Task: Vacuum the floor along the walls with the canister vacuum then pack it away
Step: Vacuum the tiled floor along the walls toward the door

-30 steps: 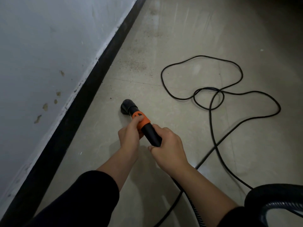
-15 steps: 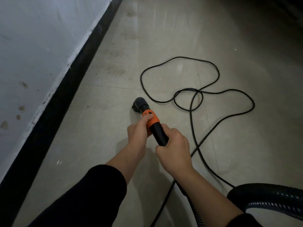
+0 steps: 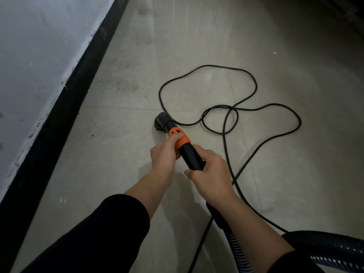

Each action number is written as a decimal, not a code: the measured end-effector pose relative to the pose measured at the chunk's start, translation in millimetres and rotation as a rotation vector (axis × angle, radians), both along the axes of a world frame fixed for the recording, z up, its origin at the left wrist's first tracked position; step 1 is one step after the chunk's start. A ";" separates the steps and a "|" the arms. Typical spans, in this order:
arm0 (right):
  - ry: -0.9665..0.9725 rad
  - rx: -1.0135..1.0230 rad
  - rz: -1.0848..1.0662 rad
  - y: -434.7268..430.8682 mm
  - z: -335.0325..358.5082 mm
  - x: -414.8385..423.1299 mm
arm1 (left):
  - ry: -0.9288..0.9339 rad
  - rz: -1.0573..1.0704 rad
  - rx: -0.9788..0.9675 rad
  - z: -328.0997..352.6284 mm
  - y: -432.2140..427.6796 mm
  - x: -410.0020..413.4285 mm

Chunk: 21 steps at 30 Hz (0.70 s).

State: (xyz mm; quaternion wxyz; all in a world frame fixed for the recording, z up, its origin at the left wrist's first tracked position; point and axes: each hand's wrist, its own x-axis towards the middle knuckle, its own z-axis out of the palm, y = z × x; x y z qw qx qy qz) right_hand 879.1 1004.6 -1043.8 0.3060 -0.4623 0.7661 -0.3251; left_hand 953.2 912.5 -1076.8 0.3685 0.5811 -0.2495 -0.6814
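Head view shows the vacuum's round brush nozzle (image 3: pixel 162 123) just below the middle of the frame, bristles down on the floor (image 3: pixel 118 164) and close against a loop of the power cord (image 3: pixel 256 89). Behind it the left hand (image 3: pixel 163 156) wraps the orange collar (image 3: pixel 180 138), and the right hand (image 3: pixel 210 170) clasps the black wand (image 3: pixel 192 157) lower down, both closed firmly round the tube. The ribbed hose (image 3: pixel 236 245) trails toward the lower right. A scatter of grit (image 3: pixel 124 83) lies up and left of the nozzle, nearer the black skirting (image 3: pixel 65 115) under the white wall (image 3: pixel 39 46) at the left of the frame. To do this pass well, I judge the nozzle should swing left, clear of the cord, and run flat along the skirting's foot through the grit, slowly enough to lift it. The cord loop could snag on the brush.
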 end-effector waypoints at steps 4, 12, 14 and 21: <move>-0.045 -0.002 -0.007 -15.3 3.4 -3.2 | -0.011 0.013 0.002 -2.7 -16.1 -1.1; 0.008 0.121 0.045 -71.0 14.4 -13.1 | 0.007 0.081 0.001 -3.1 -55.4 -5.9; 0.074 0.172 0.082 -85.1 13.7 -15.6 | 0.000 0.087 0.001 -4.5 -61.8 -7.1; 0.242 0.239 0.220 -116.5 2.5 -16.7 | -0.037 0.125 0.009 -9.0 -86.6 -3.2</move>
